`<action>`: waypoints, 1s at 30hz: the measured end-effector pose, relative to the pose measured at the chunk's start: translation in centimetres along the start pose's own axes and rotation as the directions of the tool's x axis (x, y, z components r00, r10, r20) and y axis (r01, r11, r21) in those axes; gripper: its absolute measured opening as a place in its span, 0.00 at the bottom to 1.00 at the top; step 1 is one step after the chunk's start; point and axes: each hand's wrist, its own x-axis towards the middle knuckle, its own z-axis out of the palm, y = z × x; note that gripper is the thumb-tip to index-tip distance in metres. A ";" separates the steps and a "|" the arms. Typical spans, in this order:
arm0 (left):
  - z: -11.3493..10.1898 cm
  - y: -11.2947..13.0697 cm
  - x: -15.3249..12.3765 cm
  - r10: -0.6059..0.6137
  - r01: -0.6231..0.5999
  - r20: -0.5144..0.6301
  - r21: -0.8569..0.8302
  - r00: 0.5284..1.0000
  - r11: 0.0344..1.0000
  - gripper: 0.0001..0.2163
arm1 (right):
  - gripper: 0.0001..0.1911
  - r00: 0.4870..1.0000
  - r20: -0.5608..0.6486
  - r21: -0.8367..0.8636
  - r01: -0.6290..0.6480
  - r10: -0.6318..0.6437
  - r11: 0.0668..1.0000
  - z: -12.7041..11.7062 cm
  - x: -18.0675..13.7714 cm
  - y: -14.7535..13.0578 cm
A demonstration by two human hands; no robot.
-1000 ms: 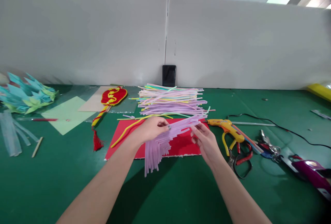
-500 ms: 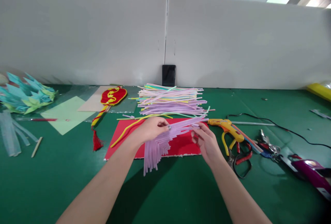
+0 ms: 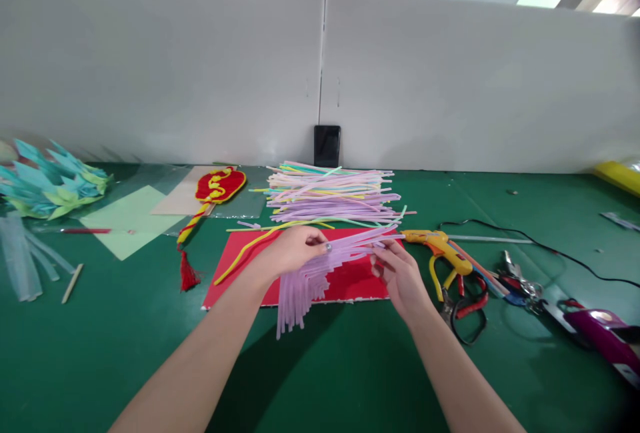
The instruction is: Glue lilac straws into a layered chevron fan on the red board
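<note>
My left hand (image 3: 293,251) is closed around a fanned bunch of purple straws (image 3: 305,286), holding it above a red sheet (image 3: 357,281) on the green table. The straws spread downward at the near end and point right at the far end. My right hand (image 3: 400,274) pinches the right-hand tips of that same bunch between thumb and fingers. Behind both hands lies a tall heap of pastel straws (image 3: 330,194). A yellow pipe cleaner (image 3: 245,251) curves across the red sheet's left corner.
A yellow glue gun (image 3: 440,246), red-handled scissors (image 3: 465,303), pliers (image 3: 520,279) and a purple tool (image 3: 600,329) lie to the right. A red and yellow tasselled ornament (image 3: 213,193), pale green paper (image 3: 130,219) and blue paper leaves (image 3: 50,183) sit left. A phone (image 3: 327,146) leans on the white partition.
My right hand has slid slightly left along the straw tips. The bunch has tilted a little, its near end shifting left. My left hand has hardly moved.
</note>
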 end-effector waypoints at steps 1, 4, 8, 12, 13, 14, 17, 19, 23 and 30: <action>0.0 0.0 0.0 -0.002 0.002 0.002 0.001 1.000 1.000 0.09 | 0.16 1.000 -0.005 -0.001 -0.002 0.002 1.000 0.0 0.0 0.0; 0.0 0.1 0.0 -0.007 0.007 0.016 0.000 1.000 1.000 0.09 | 0.17 1.000 -0.026 0.005 0.003 -0.003 1.000 0.3 -0.1 0.0; 0.0 0.2 -0.1 0.004 -0.003 0.038 -0.005 0.999 1.000 0.09 | 0.18 0.999 -0.027 0.020 0.034 -0.033 0.999 0.5 -0.1 0.0; 0.1 0.3 -0.2 -0.005 0.004 0.025 0.032 1.000 0.999 0.13 | 0.16 0.999 0.004 0.010 0.054 -0.054 0.998 0.4 0.0 0.1; 0.1 0.3 -0.3 -0.003 0.002 0.029 0.032 1.000 0.999 0.13 | 0.15 0.998 0.014 0.007 0.056 -0.056 0.998 0.4 0.0 0.2; 0.2 0.4 -0.3 0.006 -0.007 0.036 0.031 0.999 0.999 0.13 | 0.15 0.998 0.023 0.005 0.058 -0.058 0.998 0.4 -0.1 0.2; 0.8 0.5 -0.2 0.047 -0.050 0.055 0.057 0.997 0.997 0.11 | 0.16 0.998 0.049 -0.002 0.046 -0.046 0.999 0.6 -0.3 0.3; 1.2 0.7 -0.2 0.072 -0.075 0.050 0.082 0.996 0.994 0.09 | 0.16 0.997 0.074 -0.011 0.039 -0.038 0.999 0.8 -0.5 0.5; 1.8 1.3 -0.2 0.065 -0.069 0.054 0.077 0.996 0.995 0.07 | 0.16 0.996 0.082 -0.064 0.028 -0.023 0.998 1.0 -0.6 0.7; 1.6 1.1 -0.1 0.054 -0.060 0.062 0.089 0.997 0.994 0.06 | 0.16 0.998 0.044 -0.080 0.040 -0.036 0.996 0.4 -0.3 0.0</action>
